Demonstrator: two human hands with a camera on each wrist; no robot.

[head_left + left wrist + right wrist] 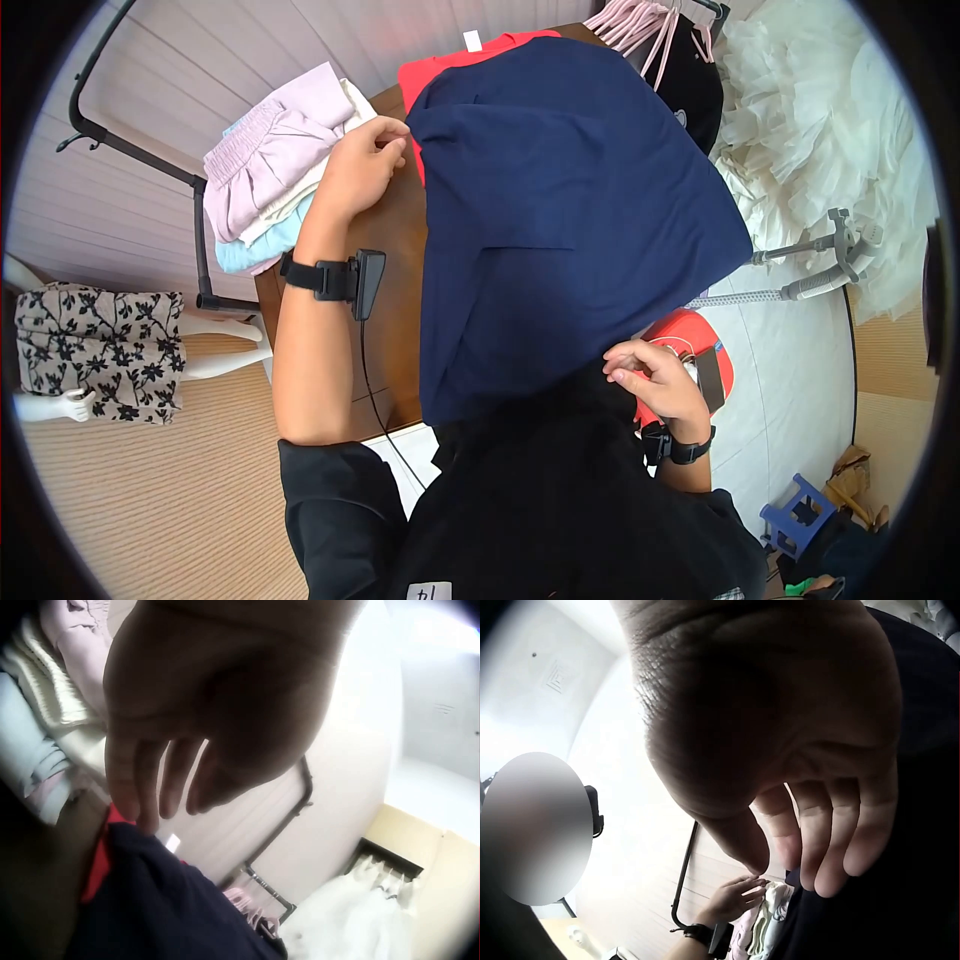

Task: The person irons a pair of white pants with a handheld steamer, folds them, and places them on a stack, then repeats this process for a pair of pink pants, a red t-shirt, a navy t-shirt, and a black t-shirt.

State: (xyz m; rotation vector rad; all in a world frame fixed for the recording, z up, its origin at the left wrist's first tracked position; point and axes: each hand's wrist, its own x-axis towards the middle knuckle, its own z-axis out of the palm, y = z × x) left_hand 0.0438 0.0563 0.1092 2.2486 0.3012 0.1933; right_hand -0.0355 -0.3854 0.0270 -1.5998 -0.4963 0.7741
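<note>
A navy blue garment (600, 180) lies spread over the brown table (390, 300), with a flap and creases across its middle. From under its far edge shows a red garment (415, 80). My left hand (365, 168) is at the navy garment's far left corner, fingers loosely bent and fingertips right at the fabric; the left wrist view shows nothing between thumb and fingers. Beside the near right edge of the navy garment, my right hand (660, 382) hovers with relaxed, slightly bent fingers, holding nothing. In the right wrist view dark cloth (930, 817) is just past its fingertips.
A folded stack of lilac, cream and light blue clothes (275, 165) sits at the left. Pink hangers (630, 20) and a white tulle dress (810, 90) are at the back right. A red round thing (725, 360) stands behind my right hand, near a grey hose (820, 285).
</note>
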